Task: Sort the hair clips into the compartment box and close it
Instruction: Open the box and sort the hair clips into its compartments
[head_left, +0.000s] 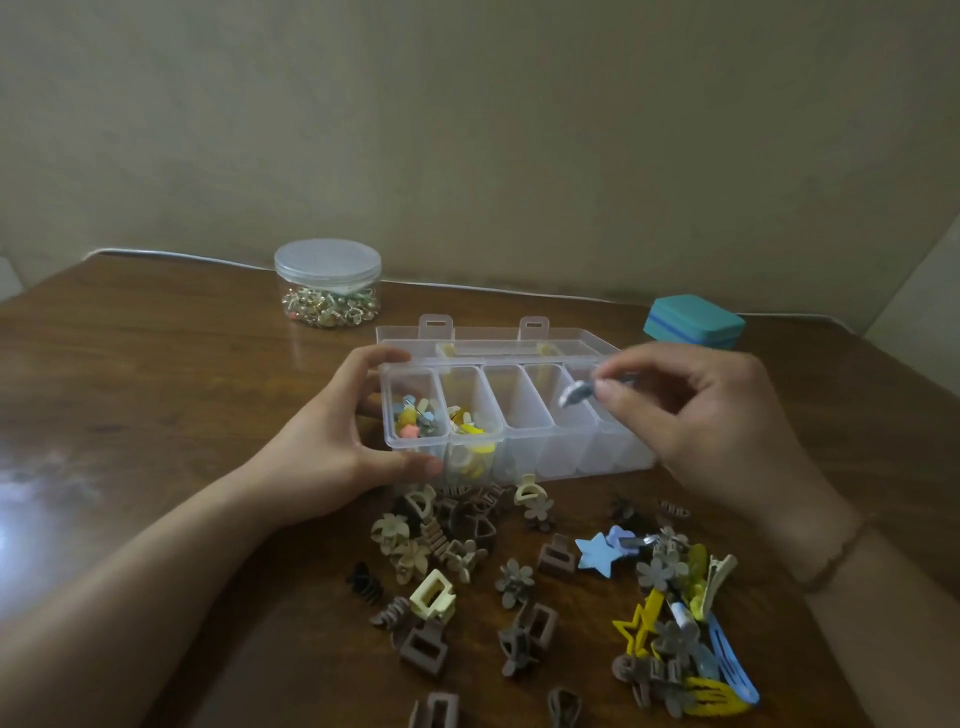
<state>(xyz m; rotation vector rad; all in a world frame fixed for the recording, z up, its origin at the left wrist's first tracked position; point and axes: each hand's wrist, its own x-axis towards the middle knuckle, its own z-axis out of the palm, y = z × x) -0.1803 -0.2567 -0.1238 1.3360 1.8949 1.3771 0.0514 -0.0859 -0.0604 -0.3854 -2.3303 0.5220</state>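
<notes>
A clear compartment box (519, 447) stands open on the table, its lid (493, 335) folded back. The two leftmost compartments hold small colourful clips (415, 418); the others look bare. My left hand (332, 441) grips the box's left end. My right hand (711, 415) pinches a small grey-blue clip (574, 395) above a compartment towards the right end. In front of the box lies a loose heap of hair clips: beige and brown claw clips (441, 551), a blue star clip (597, 558), and yellow and blue snap clips (691, 644).
A round clear jar (327, 283) with a lid, filled with small trinkets, stands at the back left. A teal case (693, 322) sits at the back right. The wooden table (130, 389) meets a wall behind; its right edge slopes away.
</notes>
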